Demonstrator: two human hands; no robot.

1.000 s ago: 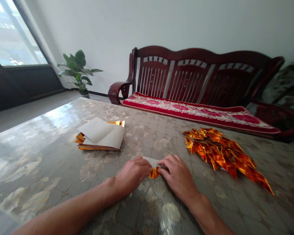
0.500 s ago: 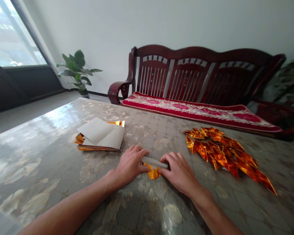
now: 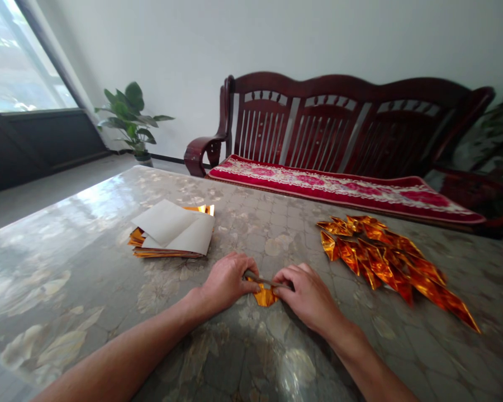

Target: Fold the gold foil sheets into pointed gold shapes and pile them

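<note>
Whereas the gold foil paper (image 3: pixel 265 297) showed a broad pale roll half a second ago, only a thin edge shows now; fold apparently flatter. Grip: left hand (image 3: pixel 229 281) pinching its 9 o'clock end, right hand (image 3: pixel 309 293) its 3 o'clock. Location: counter (image 3: pixel 255 237), 6 o'clock.

Sheet (image 3: pixel 265 296): ends hidden in left hand (image 3: pixel 231 280) and right hand (image 3: pixel 305 288).
Stack (image 3: pixel 186 234): lower layers mostly covered; count uncertain.
Folded pieces (image 3: pixel 383 262): overlapping, partly hidden.
Forearms (image 3: pixel 142 339): cut off, bottom edge.
Table (image 3: pixel 243 220): cut off left, right and below.
Window (image 3: pixel 29 61): cut off, upper left.
Foliage (image 3: pixel 502 125): blurred, cut off right.
</note>
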